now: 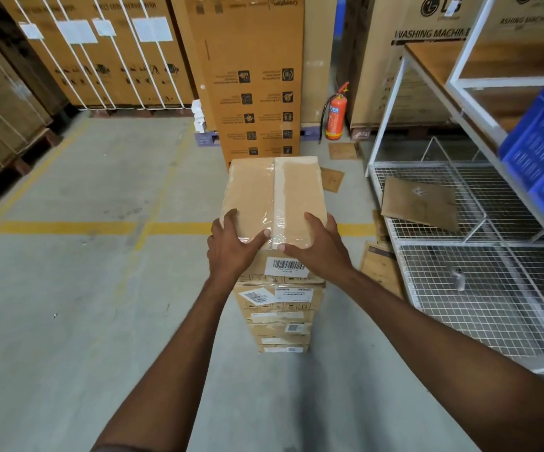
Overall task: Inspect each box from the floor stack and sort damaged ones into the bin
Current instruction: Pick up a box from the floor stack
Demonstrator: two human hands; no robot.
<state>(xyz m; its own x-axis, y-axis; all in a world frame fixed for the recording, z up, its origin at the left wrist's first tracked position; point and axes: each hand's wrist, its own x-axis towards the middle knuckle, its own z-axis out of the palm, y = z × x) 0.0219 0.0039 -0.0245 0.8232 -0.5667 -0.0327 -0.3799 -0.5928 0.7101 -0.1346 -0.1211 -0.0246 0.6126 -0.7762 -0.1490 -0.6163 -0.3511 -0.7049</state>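
The top box (pixel 273 194) sits on a stack of boxes (pixel 278 309) on the grey floor (pixel 78 305), dead centre in the view, its lid sealed with clear tape along the middle seam. Both hands grasp its near end: the left hand (pixel 229 244) wraps the near left corner with the thumb lying on the lid, and the right hand (pixel 317 244) clasps the near right corner the same way, the 2 thumbs almost meeting at the tape. A barcode label (pixel 286 266) shows on the near face just below the thumbs. From the stack, the white wire bin (pixel 443 308) stands at 3 o'clock, with a flat cardboard sheet (pixel 419 203) lying in its far part. Blue crates (pixel 541 151) sit on the shelf above it at 2 o'clock. A tall carton (pixel 254 76) rises at 12 o'clock, a red fire extinguisher (pixel 336 115) at 1 o'clock, and a yellow floor line (pixel 68 227) runs off toward 9 o'clock.
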